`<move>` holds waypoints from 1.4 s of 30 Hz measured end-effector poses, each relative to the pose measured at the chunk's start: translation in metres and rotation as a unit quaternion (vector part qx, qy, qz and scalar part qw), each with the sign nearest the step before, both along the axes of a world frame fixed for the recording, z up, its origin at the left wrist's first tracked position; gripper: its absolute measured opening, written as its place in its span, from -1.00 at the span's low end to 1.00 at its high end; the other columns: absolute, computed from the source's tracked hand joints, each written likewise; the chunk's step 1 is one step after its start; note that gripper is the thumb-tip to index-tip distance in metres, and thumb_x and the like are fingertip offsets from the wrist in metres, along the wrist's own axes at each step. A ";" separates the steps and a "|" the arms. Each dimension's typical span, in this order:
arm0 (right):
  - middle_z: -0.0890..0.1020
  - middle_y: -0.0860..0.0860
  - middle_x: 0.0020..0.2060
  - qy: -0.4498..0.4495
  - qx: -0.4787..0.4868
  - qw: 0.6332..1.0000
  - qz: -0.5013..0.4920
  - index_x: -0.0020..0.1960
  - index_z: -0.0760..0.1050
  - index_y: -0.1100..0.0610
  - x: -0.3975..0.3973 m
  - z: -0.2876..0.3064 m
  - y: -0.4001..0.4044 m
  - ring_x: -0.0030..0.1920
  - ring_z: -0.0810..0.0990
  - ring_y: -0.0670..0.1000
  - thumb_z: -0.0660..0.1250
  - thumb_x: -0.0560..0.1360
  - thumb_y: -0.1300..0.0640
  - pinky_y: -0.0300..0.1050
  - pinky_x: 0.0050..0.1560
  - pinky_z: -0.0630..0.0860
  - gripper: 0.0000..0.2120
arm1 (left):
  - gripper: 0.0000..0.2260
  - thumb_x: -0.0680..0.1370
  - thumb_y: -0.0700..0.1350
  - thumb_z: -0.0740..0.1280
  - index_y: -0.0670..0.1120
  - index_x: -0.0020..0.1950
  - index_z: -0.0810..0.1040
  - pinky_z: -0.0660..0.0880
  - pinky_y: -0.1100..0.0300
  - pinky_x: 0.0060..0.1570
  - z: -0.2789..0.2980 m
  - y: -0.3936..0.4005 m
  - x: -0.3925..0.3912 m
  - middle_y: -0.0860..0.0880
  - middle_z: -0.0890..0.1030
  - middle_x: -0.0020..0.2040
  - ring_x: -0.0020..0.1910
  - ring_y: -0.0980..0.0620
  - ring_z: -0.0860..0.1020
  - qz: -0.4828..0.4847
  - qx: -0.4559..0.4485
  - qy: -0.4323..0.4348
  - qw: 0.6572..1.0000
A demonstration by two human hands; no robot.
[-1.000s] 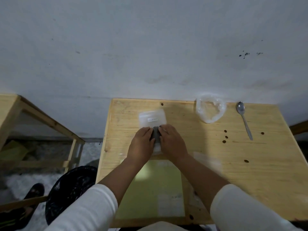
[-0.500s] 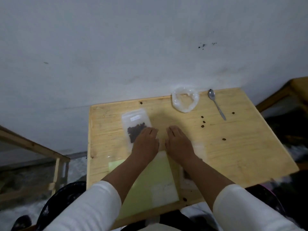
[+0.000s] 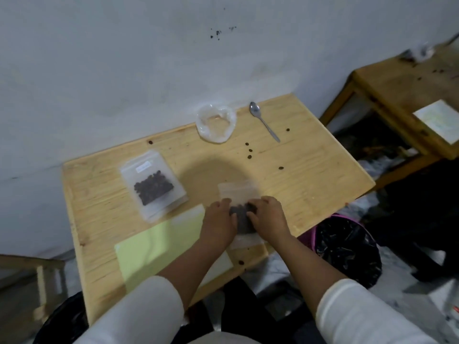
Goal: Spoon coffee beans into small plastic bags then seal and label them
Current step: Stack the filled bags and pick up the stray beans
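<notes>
A small clear bag of coffee beans (image 3: 235, 193) lies near the front edge of the wooden table (image 3: 310, 170). My left hand (image 3: 218, 220) and my right hand (image 3: 269, 217) sit on either side of it, fingers curled and pinching it over the dark beans. Its upper part shows beyond my fingers; the lower part is mostly hidden. A second filled bag with a white label (image 3: 152, 187) lies flat at the left. A metal spoon (image 3: 264, 121) lies at the back right beside an open crumpled plastic bag (image 3: 215, 122).
Several loose beans (image 3: 249, 150) are scattered right of centre. A pale green sheet (image 3: 154, 247) covers the table's front left. A bin lined with a black bag (image 3: 347, 249) stands on the floor at the right, and another wooden table (image 3: 397, 90) stands further right.
Both hands left the labelled bag at the left and moved right onto another bag of beans. My view swung to the right.
</notes>
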State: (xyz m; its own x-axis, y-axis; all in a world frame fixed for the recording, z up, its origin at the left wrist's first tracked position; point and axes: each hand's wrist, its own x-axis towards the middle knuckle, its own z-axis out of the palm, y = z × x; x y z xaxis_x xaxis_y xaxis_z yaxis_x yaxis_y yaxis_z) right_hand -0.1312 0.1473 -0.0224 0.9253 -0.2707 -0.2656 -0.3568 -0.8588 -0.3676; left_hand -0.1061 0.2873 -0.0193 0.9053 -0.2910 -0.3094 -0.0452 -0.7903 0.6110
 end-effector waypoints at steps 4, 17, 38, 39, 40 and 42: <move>0.61 0.06 0.12 -0.023 0.090 0.994 -0.061 0.20 0.56 0.06 0.002 0.010 -0.002 0.14 0.53 0.04 0.38 0.47 0.09 -0.22 0.13 0.39 -0.69 | -0.65 0.58 -0.08 0.22 -0.02 0.37 0.35 0.33 0.21 0.07 0.006 0.000 0.003 -0.16 0.39 0.26 0.15 -0.09 0.45 0.040 -0.038 0.029 0.998; 0.61 -0.08 -0.23 -0.077 0.401 0.911 -0.058 0.02 0.60 0.02 0.034 0.047 0.041 -0.26 0.51 -0.17 0.32 0.49 0.24 -0.39 -0.24 0.44 -0.81 | -0.69 0.56 -0.05 0.29 0.24 0.26 0.42 0.47 -0.01 0.21 0.034 0.057 0.023 0.09 0.51 0.24 0.17 0.08 0.50 0.170 -0.284 -0.011 0.943; 0.62 -0.02 -0.17 0.008 0.163 0.981 0.105 -0.11 0.59 0.11 -0.011 0.026 0.068 -0.17 0.52 -0.10 0.39 0.42 0.21 -0.47 -0.26 0.33 -0.95 | -0.68 0.56 -0.09 0.29 0.12 0.30 0.43 0.45 0.17 0.11 0.031 0.138 -0.012 0.05 0.44 0.30 0.17 0.13 0.45 0.290 -0.316 -0.022 0.903; 0.61 -0.04 -0.22 -0.020 0.177 0.980 0.088 -0.14 0.58 0.09 -0.004 0.035 0.068 -0.20 0.52 -0.09 0.41 0.42 0.20 -0.46 -0.26 0.34 -0.96 | -0.66 0.56 -0.12 0.29 0.12 0.31 0.43 0.44 0.24 0.02 0.032 0.139 -0.012 0.04 0.43 0.32 0.10 0.18 0.45 0.287 -0.315 -0.020 0.904; 0.60 -0.04 -0.25 -0.040 0.203 0.976 0.068 -0.17 0.56 0.08 0.004 0.045 0.069 -0.23 0.52 -0.08 0.42 0.41 0.20 -0.41 -0.25 0.37 -0.94 | -0.65 0.56 -0.14 0.28 0.13 0.32 0.42 0.42 0.27 0.00 0.033 0.139 -0.011 0.03 0.42 0.34 0.08 0.20 0.43 0.283 -0.315 -0.016 0.906; 0.60 -0.03 -0.30 -0.054 0.283 0.957 0.031 -0.18 0.54 0.07 0.018 0.067 0.077 -0.28 0.50 -0.08 0.42 0.41 0.24 -0.31 -0.22 0.44 -0.90 | -0.61 0.55 -0.16 0.28 0.15 0.33 0.41 0.42 0.13 0.15 0.035 0.139 -0.009 0.04 0.40 0.35 0.20 0.11 0.39 0.279 -0.326 -0.009 0.903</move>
State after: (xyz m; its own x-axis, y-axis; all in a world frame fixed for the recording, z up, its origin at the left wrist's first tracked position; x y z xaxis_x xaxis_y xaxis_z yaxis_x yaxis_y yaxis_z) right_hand -0.1134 0.2247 0.0448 0.9655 -0.0548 -0.2546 -0.2442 -0.5300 -0.8121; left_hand -0.1155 0.4267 0.0161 0.9705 0.0975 -0.2206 0.2343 -0.1653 0.9580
